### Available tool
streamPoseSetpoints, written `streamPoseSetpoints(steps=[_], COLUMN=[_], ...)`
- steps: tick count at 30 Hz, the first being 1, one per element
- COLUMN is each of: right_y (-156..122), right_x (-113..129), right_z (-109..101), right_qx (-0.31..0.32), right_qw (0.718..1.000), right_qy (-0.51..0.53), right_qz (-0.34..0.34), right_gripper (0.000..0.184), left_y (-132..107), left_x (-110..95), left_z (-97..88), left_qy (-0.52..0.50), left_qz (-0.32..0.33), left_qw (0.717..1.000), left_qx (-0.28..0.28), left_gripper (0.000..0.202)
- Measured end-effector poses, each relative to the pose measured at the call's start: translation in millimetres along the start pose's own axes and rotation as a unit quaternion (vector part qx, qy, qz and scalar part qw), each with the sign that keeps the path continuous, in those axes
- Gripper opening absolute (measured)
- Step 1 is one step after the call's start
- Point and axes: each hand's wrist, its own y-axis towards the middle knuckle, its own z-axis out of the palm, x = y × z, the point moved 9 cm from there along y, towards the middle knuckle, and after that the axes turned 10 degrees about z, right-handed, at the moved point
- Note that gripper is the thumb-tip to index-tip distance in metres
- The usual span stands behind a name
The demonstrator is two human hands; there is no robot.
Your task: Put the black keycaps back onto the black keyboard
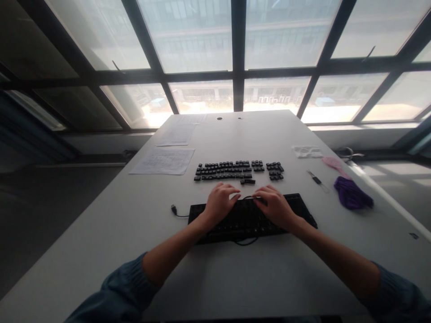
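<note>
"Where's the keyboard [240,224]?"
"On the worktop [215,278], beneath the left hand [220,200] and right hand [273,204]; loose keycaps [224,171] lie in rows beyond it."
"And each grip?"
"Can't tell if either is clamped on anything."

Daylight through dark-framed windows [276,36] beyond a white table [229,139], grey floor [50,211] in shadow.
</note>
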Motion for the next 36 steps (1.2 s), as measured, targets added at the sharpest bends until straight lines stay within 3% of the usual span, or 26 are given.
streamPoseSetpoints(steps=[2,6,12,18,22,27,32,36], right_y=[27.2,63.7,73.5,76.2,61.2,8.6,-34.9,-42.9], right_x=[-13.2,-27.0,-30.9,-36.9,-39.6,-36.5,-38.4,-37.5], right_z=[-2.2,15.8,37.4,38.6,17.2,-13.4,-15.1,-11.5], right_qx=[-0.024,0.005,0.037,0.045,0.025,0.054,0.117,0.129], right_qw=[0.998,0.985,0.966,0.966,0.981,0.998,0.985,0.98], right_qy=[-0.052,-0.174,-0.253,-0.25,-0.191,0.014,0.126,0.151], right_qz=[0.007,-0.012,-0.042,-0.039,-0.026,-0.033,0.008,0.03], right_gripper=[0.012,0.009,0.01,0.015,0.015,0.014,0.016,0.017], left_y=[26.0,56.9,63.7,66.6,54.5,15.4,-10.0,-11.5], left_x=[19.6,40.3,42.9,39.4,20.0,-23.3,-46.0,-47.1], left_z=[6.0,30.7,51.7,49.7,34.0,26.8,40.9,44.8], left_qy=[0.035,0.071,0.073,0.064,0.031,-0.126,-0.259,-0.26], left_qz=[-0.015,-0.03,-0.025,-0.025,-0.017,0.003,-0.014,-0.017], left_qw=[0.999,0.997,0.996,0.997,0.999,0.99,0.958,0.955], left_qx=[0.005,0.029,0.038,0.041,0.031,0.057,0.121,0.139], left_gripper=[0.016,0.012,0.01,0.013,0.012,0.01,0.013,0.013])
